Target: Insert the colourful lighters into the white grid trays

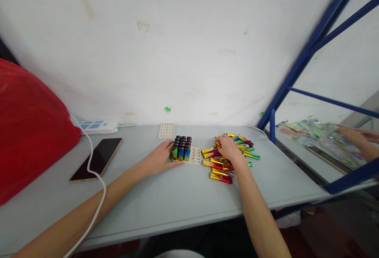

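My left hand [161, 158] curves around the left side of a pale tray with round hollows [195, 156], thumb along its front edge. On the tray's left part several black-topped blue-green cylinders [181, 148], battery-like, stand upright in close rows; the hollows to their right are bare. My right hand [227, 147] reaches into a loose pile of shiny gold, red and green slim pieces [221, 178], which look like foil-wrapped batteries or lighters. Its fingers are bent down around a gold-coloured piece [218, 144], partly hidden by the hand.
Another pale hollowed tray [166, 130] lies near the wall. A dark phone [97, 159], a white power strip [99, 126] and a red bag [29, 131] are at left, with a white cable [90, 159] crossing over my left arm. Blue metal bars [291, 78] and a mirror-like panel stand at right.
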`<state>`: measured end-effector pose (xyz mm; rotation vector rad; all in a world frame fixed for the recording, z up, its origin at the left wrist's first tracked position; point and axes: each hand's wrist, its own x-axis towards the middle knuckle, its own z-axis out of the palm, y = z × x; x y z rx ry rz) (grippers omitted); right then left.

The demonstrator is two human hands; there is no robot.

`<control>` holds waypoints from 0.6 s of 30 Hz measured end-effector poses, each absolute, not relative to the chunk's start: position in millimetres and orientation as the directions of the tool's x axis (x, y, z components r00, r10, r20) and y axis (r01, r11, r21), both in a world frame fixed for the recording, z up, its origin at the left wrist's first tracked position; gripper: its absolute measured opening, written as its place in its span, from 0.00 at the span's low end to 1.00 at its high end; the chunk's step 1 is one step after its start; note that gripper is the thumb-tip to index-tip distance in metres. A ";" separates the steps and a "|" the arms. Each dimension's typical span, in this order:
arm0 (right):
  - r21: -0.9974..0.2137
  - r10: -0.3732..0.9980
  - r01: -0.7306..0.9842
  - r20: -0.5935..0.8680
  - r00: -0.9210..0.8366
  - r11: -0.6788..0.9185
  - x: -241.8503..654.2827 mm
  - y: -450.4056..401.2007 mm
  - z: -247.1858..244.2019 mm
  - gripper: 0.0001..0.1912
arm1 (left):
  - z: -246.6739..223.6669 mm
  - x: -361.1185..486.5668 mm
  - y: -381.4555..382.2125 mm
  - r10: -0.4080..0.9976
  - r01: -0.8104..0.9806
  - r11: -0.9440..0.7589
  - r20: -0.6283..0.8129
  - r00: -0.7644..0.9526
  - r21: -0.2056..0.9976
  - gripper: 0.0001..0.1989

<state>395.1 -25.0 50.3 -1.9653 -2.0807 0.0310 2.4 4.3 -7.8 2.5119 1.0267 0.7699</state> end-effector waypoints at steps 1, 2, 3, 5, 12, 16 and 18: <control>-0.215 0.980 0.974 0.198 -0.032 0.075 395.3 -22.7 49.6 0.20 | -8.0 2.1 4.5 0.717 0.542 -0.692 0.363 0.596 0.477 0.43; -0.227 0.977 0.971 0.211 -0.028 0.077 395.0 -20.7 49.6 0.18 | -8.1 1.9 4.7 0.715 0.539 -0.694 0.367 0.595 0.478 0.43; -0.244 0.973 0.966 0.229 -0.023 0.080 394.3 -18.9 50.2 0.15 | -8.3 1.8 4.8 0.714 0.536 -0.695 0.370 0.595 0.479 0.42; -0.285 0.955 0.953 0.295 -0.019 0.106 391.5 -16.4 52.8 0.12 | -8.6 1.9 4.9 0.714 0.538 -0.695 0.372 0.592 0.478 0.42; -0.481 0.823 0.825 0.567 0.034 0.298 362.8 -15.9 57.2 0.07 | -9.0 2.8 5.2 0.724 0.543 -0.684 0.360 0.589 0.488 0.44; -0.545 0.805 0.750 0.593 0.028 0.375 344.0 -19.5 53.6 0.17 | -8.1 2.8 4.0 0.728 0.547 -0.679 0.353 0.588 0.489 0.45; -0.569 0.801 0.722 0.598 0.033 0.394 338.5 -22.3 52.5 0.21 | -6.9 3.3 2.8 0.725 0.543 -0.682 0.356 0.590 0.489 0.45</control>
